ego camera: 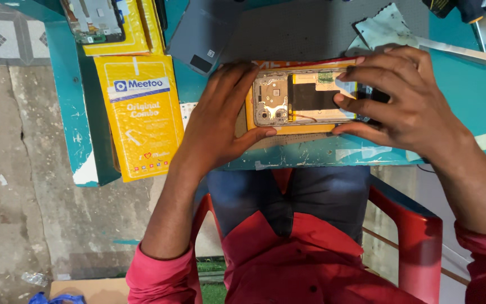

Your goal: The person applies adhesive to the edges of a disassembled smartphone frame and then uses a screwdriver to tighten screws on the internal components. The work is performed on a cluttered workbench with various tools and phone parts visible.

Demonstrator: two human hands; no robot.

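While both hands (220, 118) (406, 107) clamp the opened phone (305, 97), yellow packets (142, 112) lie alongside.

Teal table (462, 84); yellow packets (142, 112); grey panel (201, 34); open phone (305, 98), silver frame, black battery, on orange pad (305, 130); red chair (417, 236); red sleeves (158, 276); blue jeans (288, 197).

Phone repair workshop, opened phone (305, 98), yellow parts packets (142, 112), teal workbench (457, 84)
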